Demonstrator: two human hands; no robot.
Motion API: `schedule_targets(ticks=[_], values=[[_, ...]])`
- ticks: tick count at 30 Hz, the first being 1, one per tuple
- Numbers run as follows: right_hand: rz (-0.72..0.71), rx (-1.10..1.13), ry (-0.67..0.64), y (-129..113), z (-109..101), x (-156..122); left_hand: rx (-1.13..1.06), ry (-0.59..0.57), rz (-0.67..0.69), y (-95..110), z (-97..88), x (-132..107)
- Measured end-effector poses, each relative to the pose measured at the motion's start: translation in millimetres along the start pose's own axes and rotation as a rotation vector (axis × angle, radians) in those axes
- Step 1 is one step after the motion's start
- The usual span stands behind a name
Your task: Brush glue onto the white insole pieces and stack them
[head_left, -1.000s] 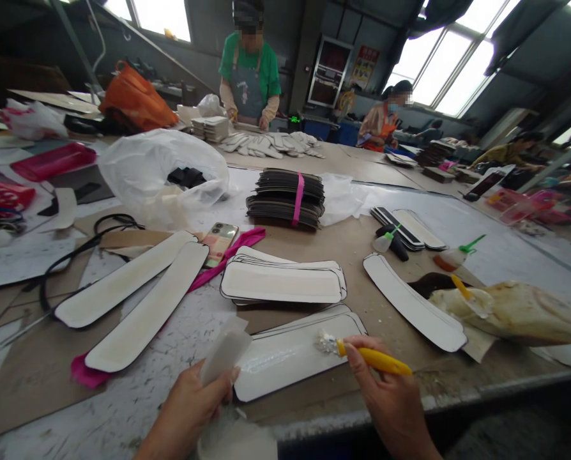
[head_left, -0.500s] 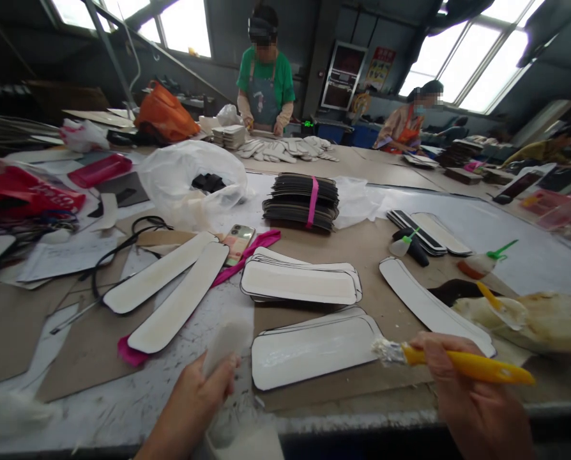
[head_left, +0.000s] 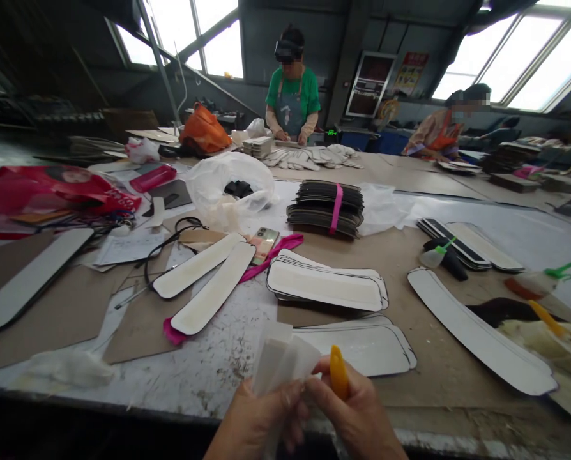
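Note:
My left hand (head_left: 261, 415) is closed around thin, pale translucent sheets (head_left: 280, 358) that stand up from the fingers at the table's front edge. Right beside it, my right hand (head_left: 352, 409) grips a brush by its yellow handle (head_left: 338, 374); the bristles are hidden below. The right fingertips meet the sheets' edge near the left fingers. Just behind the hands lies a low stack of glossy white curved strips (head_left: 372, 348), partly covered by the sheets. Farther back sits a second pile of dark-edged white strips (head_left: 324, 281).
Single white strips lie left (head_left: 213, 287) and right (head_left: 477, 326). A dark bundle with a pink band (head_left: 326, 207), a phone (head_left: 265, 243), a small green-tipped bottle (head_left: 433, 255) and a clear plastic bag (head_left: 204, 182) stand around. A co-worker in green (head_left: 292, 96) works across the table.
My right hand has moved left with the brush, turning its handle upright, and has come together with my left hand at the sheets. The view has swung to the left.

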State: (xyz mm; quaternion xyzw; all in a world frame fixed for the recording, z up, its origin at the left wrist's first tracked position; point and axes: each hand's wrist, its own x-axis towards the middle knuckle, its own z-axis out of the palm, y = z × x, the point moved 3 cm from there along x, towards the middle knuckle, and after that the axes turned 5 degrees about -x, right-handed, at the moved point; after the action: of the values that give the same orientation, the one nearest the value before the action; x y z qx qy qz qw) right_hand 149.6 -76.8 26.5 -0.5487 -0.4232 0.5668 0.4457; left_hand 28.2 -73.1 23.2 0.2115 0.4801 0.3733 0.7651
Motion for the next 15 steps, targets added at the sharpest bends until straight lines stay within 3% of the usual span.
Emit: schedule_targets(ticks=[2,7,12,15], values=[[0.023,0.145,-0.041,1.2,5.6,0.3,-0.010,-0.002,0.025,-4.0,4.1,0.1],[0.048,0.116,0.325,-3.1,-16.9,-0.4,-0.004,0.046,0.045,-15.9,4.5,1.7],[0.108,0.176,0.287,8.8,-16.2,-5.0,0.001,0.050,0.054,-23.6,8.3,5.5],[0.133,0.188,0.317,15.8,-24.1,-7.6,0.044,-0.050,-0.006,-29.5,13.0,5.1]])
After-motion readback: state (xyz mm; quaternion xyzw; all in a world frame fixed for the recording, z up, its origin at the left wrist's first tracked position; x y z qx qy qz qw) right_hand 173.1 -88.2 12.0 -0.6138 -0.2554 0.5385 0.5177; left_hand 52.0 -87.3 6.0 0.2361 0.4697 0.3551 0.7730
